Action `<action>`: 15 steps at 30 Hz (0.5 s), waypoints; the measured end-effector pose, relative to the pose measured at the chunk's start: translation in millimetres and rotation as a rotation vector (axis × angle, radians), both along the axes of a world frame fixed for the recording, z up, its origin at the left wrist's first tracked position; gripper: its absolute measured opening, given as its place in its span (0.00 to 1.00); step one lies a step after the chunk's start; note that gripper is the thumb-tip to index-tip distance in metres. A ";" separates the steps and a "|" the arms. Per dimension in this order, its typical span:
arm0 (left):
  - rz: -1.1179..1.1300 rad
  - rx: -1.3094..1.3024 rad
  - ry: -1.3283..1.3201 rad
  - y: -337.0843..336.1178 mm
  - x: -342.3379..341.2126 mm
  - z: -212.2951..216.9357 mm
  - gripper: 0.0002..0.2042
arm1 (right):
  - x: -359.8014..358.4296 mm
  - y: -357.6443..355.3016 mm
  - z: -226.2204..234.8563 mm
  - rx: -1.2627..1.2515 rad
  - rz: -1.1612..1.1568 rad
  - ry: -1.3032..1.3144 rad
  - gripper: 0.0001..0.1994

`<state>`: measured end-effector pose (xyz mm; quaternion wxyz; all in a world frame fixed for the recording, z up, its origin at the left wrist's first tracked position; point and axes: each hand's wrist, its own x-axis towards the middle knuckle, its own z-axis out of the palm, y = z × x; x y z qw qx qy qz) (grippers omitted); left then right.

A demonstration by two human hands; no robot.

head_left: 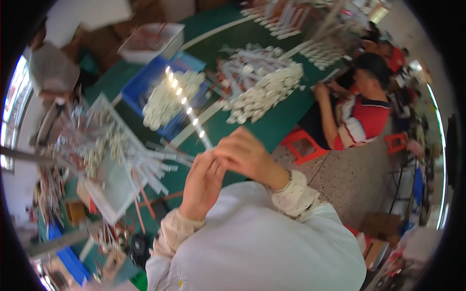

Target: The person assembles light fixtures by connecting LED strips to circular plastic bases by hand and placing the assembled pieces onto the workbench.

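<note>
Head view: both hands pinch a lit LED strip point(187, 99), left hand point(201, 184) just below right hand point(245, 155); strip's long axis runs up-left over the green desk point(286, 119).

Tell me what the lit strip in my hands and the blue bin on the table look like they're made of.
The strip looks like a thin, stiff, pale circuit board: a row of glowing points runs along it. The blue bin seems moulded plastic, smooth and evenly coloured. Both hands, left hand and right hand, pinch the strip's near end.
</note>
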<state>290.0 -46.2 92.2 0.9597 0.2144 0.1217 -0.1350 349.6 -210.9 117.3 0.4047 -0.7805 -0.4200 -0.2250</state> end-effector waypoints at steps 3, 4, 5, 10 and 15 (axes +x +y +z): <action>-0.038 0.024 0.017 -7.7 4.1 -0.7 0.06 | 3.9 -19.1 -5.4 0.091 0.108 0.075 0.12; -0.056 0.009 0.037 -10.7 3.4 1.0 0.05 | 1.3 -24.2 -6.9 0.104 0.093 0.088 0.11; -0.088 0.007 0.042 -13.4 4.1 2.3 0.05 | -1.8 -27.3 -9.6 0.124 0.087 0.112 0.09; -0.143 0.118 0.072 -25.7 0.5 9.2 0.06 | -10.9 -37.6 -26.5 0.140 0.042 0.140 0.07; -0.207 0.163 -0.003 -24.1 6.6 -16.4 0.08 | -3.3 -40.0 -39.6 0.133 0.020 0.214 0.06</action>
